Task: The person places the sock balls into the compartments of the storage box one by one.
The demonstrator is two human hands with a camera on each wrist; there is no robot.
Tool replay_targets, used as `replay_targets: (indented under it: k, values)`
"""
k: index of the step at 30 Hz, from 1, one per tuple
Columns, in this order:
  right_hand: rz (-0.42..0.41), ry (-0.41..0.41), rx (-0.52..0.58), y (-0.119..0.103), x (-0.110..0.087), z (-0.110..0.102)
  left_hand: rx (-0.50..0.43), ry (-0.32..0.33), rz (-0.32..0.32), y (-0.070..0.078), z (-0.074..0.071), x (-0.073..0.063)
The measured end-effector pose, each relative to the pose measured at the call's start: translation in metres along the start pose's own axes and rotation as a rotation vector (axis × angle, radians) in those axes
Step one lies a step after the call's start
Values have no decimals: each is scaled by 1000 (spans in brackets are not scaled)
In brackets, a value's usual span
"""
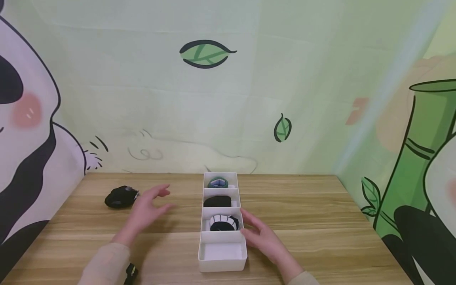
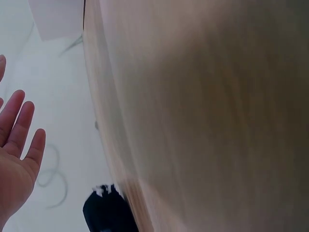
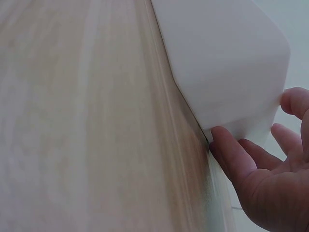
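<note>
A long white box (image 1: 222, 267) with several compartments stands on the table. From back to front it holds a blue-green rolled cloth item (image 1: 218, 182), a black one (image 1: 217, 201) and a black-and-white striped one (image 1: 223, 223), all like rolled socks. The front compartment is bare. My right hand (image 1: 264, 239) touches the box's right side with its fingers; the right wrist view shows fingertips against the white wall. My left hand (image 1: 145, 211) hovers left of the box, fingers spread and holding nothing. Beyond it lies a black cloth bundle (image 1: 121, 197), also in the left wrist view.
The wooden table (image 1: 303, 206) runs back to a printed wall cloth (image 1: 142, 99) with leaves, pandas and bamboo. A black strap piece (image 1: 131, 273) shows by the left sleeve (image 1: 107, 263).
</note>
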State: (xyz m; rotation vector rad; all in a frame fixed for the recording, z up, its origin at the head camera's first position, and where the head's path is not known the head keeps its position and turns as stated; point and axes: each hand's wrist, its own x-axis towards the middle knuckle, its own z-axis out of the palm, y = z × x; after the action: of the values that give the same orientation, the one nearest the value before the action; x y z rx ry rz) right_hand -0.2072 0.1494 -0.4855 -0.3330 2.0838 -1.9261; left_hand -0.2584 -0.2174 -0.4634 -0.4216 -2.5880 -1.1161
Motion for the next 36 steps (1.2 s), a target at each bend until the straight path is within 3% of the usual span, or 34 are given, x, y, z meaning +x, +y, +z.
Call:
replay_targets:
  k: [11,24,36]
  values:
    - [-1,-1,-2,0,1,0,84,-1,-42,-18,-25,2]
    - [-6,2,-22,2,1,1,85,-2,-80,-37,-51,2]
    - [-6,6,-23,2,1,0,62,-2,-103,-64,-69,3]
